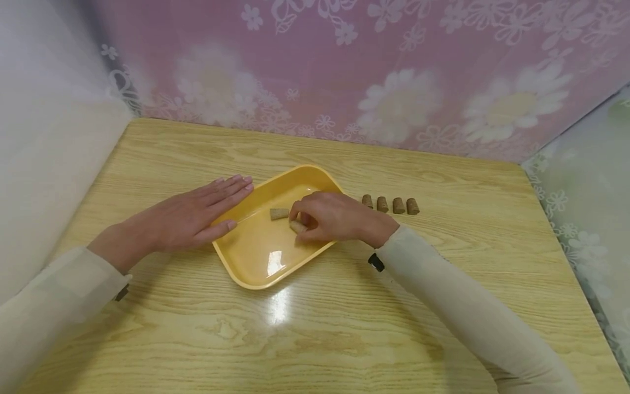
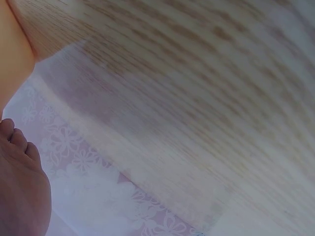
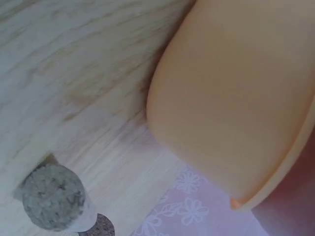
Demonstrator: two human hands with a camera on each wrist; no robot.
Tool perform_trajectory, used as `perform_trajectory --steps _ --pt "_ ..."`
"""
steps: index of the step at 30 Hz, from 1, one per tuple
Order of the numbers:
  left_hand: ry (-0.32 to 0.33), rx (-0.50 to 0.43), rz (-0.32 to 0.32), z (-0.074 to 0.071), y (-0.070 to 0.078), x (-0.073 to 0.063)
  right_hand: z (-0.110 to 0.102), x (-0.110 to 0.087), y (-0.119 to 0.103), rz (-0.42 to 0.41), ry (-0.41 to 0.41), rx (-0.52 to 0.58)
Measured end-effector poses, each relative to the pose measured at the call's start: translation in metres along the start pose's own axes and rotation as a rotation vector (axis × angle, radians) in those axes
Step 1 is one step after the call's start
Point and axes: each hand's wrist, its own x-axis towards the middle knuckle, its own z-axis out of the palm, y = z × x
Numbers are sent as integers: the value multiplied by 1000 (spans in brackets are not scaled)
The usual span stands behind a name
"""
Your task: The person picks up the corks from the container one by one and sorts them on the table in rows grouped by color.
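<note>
In a glossy yellow tray (image 1: 256,257), a tan, matte cork (image 1: 297,226), partly covered, right fingers (image 1: 304,205) pinching it, left fingers (image 1: 235,198) straight

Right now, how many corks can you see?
6. Four corks stand in a row on the table, right of the tray; one cork lies inside it; the right hand pinches another cork. That hand may hide more.

Shallow yellow-orange tray, rounded corners, glossy floor, upright on the counter (image 1: 315,350), set askew before you: tray (image 1: 251,249). Inside, a lying cork (image 1: 278,214), tan, tapered, on its side near the middle. Just beside it, a held cork (image 1: 297,226), tilted, pinched in your right hand (image 1: 332,216). Outside, to your right: four brown corks (image 1: 398,206), tapered, standing in a spaced row.
</note>
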Motion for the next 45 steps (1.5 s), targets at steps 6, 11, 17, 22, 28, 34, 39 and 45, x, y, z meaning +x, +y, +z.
perform_trajectory --steps 6,11,17,22,28,34,39,45 --pt "-12 2 -11 0 0 1 -3 -1 1 -35 -43 19" --pt "-13 8 -8 1 -1 1 -4 -1 2 -43 -56 -2" --pt "-15 7 -11 1 -1 1 -2 1 1 -47 -47 -15" --pt "-15 6 -12 1 0 1 -1 1 -1 -63 -45 -19" --pt "-12 6 -8 1 0 1 0 -1 -1 -34 -16 6" --pt "-2 8 4 1 0 1 -2 -6 2 -2 48 50" --pt "-3 9 4 1 1 1 -6 -12 4 -19 111 44" --pt "-10 1 3 0 1 1 -12 -23 9 -26 161 80"
